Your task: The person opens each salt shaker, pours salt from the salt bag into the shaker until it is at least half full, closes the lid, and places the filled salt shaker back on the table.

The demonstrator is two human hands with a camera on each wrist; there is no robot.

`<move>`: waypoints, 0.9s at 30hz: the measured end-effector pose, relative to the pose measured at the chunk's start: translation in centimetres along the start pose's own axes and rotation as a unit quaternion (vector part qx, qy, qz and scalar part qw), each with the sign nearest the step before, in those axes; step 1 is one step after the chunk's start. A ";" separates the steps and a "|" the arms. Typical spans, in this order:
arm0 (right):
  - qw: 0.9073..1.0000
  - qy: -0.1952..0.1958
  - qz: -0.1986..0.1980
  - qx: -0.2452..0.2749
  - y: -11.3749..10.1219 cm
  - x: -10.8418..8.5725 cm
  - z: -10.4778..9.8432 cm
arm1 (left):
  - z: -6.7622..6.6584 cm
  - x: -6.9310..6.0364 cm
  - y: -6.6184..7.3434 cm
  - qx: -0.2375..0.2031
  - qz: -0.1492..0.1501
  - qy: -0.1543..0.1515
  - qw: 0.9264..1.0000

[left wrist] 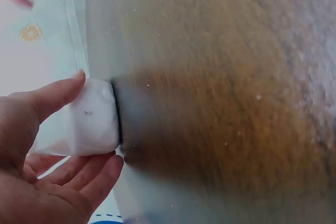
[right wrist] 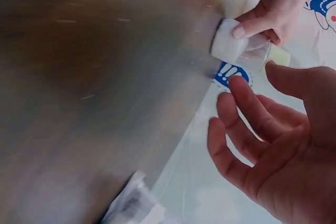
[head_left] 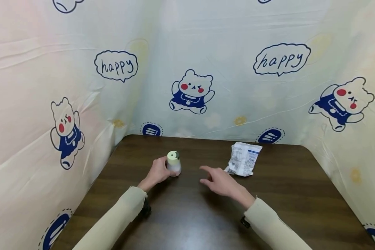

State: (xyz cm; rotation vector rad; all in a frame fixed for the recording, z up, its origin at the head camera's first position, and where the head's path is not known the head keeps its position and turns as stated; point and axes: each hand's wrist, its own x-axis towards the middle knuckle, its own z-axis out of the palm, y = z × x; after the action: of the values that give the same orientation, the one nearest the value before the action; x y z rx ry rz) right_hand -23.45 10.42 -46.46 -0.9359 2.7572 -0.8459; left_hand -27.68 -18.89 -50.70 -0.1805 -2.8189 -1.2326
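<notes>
A small clear jar [head_left: 174,164] with a pale green lid and white contents stands upright on the dark wooden table, left of centre. My left hand [head_left: 158,170] holds it from the left, thumb on the near side. In the left wrist view the thumb and fingers wrap the jar's white lower part [left wrist: 95,119]. My right hand [head_left: 220,181] hovers over the table to the right of the jar, fingers loosely bent and holding nothing. In the right wrist view its fingers [right wrist: 239,124] are apart from the pale green lid [right wrist: 277,56].
Behind my right hand lies a crumpled white printed packet [head_left: 244,159], partly seen at the bottom of the right wrist view. A patterned curtain [head_left: 231,86] hangs along the table's back and sides. The tabletop [head_left: 187,215] has rounded far corners.
</notes>
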 end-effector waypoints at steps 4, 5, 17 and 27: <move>1.000 -0.016 0.012 -0.001 1.0 -2.6 -0.1 | -0.1 -0.2 0.0 0.009 -0.006 -0.009 1.000; 1.000 -0.015 0.014 -0.002 1.2 -3.0 -0.1 | -0.3 -0.1 0.0 0.014 -0.009 -0.012 1.000; 0.999 0.027 0.033 -0.027 2.2 -6.1 -1.3 | 0.1 0.0 0.4 0.033 -0.010 -0.022 0.999; 0.998 0.010 0.044 -0.044 2.5 -7.7 -1.3 | -1.9 -1.0 -0.6 0.058 0.017 -0.050 0.997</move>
State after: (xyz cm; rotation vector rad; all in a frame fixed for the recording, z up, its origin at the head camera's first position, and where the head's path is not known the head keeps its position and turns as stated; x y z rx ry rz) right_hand -18.91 17.25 -47.26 -0.8179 2.8489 -0.7302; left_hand -26.77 -20.74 -49.95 -0.2910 -2.9479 -1.0785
